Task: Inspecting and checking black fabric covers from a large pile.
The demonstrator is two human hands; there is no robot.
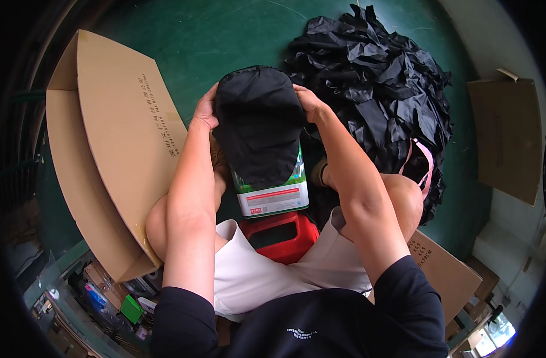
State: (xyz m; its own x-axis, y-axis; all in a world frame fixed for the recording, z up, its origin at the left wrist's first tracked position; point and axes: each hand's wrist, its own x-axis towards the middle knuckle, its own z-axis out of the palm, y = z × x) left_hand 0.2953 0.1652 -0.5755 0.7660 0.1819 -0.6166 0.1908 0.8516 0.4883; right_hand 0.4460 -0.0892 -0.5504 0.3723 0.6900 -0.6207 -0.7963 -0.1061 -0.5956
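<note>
A black fabric cover with a rounded far end (pixel 260 122) is stretched between my hands in front of me. My left hand (pixel 207 107) grips its left edge near the far end. On the opposite edge, my right hand (pixel 308 102) holds it at about the same height; both hands' fingertips are partly hidden by the cloth. The near part of the cover hangs over a white and green rectangular tin (pixel 273 201), hiding most of its top. Between my thighs is a red plastic object with a handle-like opening (pixel 305 230).
A big heap of black fabric pieces (pixel 374 89) lies on the green floor (pixel 183 42) ahead right. An open cardboard box (pixel 124 119) stands at my left. Another carton (pixel 504 137) sits far right, and a cardboard piece (pixel 443 277) near right. A pink strap (pixel 427 164) lies by my right knee.
</note>
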